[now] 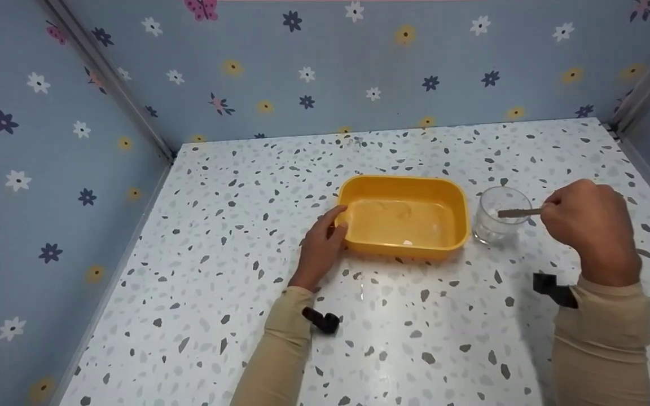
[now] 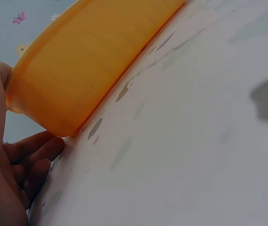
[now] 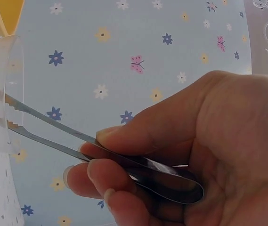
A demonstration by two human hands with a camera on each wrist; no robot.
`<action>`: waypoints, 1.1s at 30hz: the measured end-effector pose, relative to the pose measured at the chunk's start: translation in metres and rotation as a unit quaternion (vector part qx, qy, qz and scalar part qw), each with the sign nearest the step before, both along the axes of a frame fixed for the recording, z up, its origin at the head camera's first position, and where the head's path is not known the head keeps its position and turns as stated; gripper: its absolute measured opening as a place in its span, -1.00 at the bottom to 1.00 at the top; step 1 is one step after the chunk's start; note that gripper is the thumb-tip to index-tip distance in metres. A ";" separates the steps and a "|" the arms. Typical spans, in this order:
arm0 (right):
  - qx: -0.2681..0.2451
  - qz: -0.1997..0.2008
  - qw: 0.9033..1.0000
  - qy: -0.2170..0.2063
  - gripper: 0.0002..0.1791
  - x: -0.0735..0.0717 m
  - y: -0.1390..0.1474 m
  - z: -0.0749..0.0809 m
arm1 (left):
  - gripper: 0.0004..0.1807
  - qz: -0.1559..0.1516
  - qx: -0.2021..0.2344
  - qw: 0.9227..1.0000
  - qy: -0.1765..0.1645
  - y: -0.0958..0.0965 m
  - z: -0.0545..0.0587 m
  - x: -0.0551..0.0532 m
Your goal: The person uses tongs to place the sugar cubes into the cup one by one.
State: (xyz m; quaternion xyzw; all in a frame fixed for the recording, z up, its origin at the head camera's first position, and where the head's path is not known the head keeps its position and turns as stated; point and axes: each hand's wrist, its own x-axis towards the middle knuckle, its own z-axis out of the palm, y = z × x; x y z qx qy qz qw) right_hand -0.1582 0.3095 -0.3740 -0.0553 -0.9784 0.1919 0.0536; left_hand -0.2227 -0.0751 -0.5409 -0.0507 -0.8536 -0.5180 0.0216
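Note:
A yellow rectangular tub (image 1: 460,211) stands on the speckled table. My left hand (image 1: 321,248) holds it by its left end; in the left wrist view a digit hooks the rim while curled fingers (image 2: 37,160) lie low by the base. A clear glass (image 1: 491,228) stands just right of the tub. Metal tongs (image 3: 171,182) with toothed tips are pinched between thumb and fingers of my right hand (image 1: 593,228). Their tips are slightly apart and reach inside the glass mouth. A small whitish spot (image 1: 408,242) shows on the tub's floor near its front wall.
Blue flowered panels (image 1: 353,62) rise behind the table and along both sides. The white table (image 1: 235,248) has grey specks. Black mounts (image 1: 325,321) sit on both wrists over beige sleeves.

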 end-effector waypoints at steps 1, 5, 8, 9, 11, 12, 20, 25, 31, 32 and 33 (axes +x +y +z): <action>-0.001 -0.001 1.000 0.000 -0.67 0.000 0.000 0.000 | -0.52 0.000 0.000 1.000 0.000 0.000 0.000 0.000; -0.002 -0.003 1.000 0.004 -0.67 0.001 -0.001 0.000 | -0.52 -0.002 0.000 1.000 0.005 -0.001 -0.001 -0.001; -0.002 0.003 1.000 0.017 -0.66 0.002 -0.001 0.000 | -0.54 -0.005 0.005 1.000 0.010 -0.001 -0.001 -0.001; -0.002 0.007 1.000 0.023 -0.65 0.002 -0.001 0.000 | -0.54 -0.007 0.008 1.000 0.011 -0.001 -0.002 -0.001; -0.002 0.014 0.999 0.034 -0.63 0.003 -0.001 0.000 | -0.55 -0.009 0.013 1.000 0.010 -0.001 -0.002 0.000; -0.003 0.017 0.999 0.037 -0.63 0.003 -0.001 0.000 | -0.55 -0.010 0.014 1.000 0.009 -0.001 -0.002 0.000; -0.009 0.005 1.000 0.022 -0.63 0.003 -0.004 0.001 | -0.55 -0.004 0.009 1.000 0.008 0.000 -0.001 0.000; -0.012 -0.012 1.000 0.012 -0.64 0.006 -0.009 0.005 | -0.55 -0.002 0.006 1.000 0.004 -0.001 0.000 0.000; -0.020 -0.025 0.999 0.012 -0.64 0.009 -0.013 0.009 | -0.54 -0.002 0.005 1.000 0.002 -0.001 0.000 0.000; -0.021 -0.027 0.999 0.013 -0.64 0.010 -0.014 0.010 | -0.54 -0.002 0.004 1.000 0.002 -0.001 0.000 0.000; -0.021 -0.027 0.999 0.014 -0.64 0.010 -0.015 0.011 | -0.54 -0.002 0.003 1.000 0.003 0.000 -0.001 0.000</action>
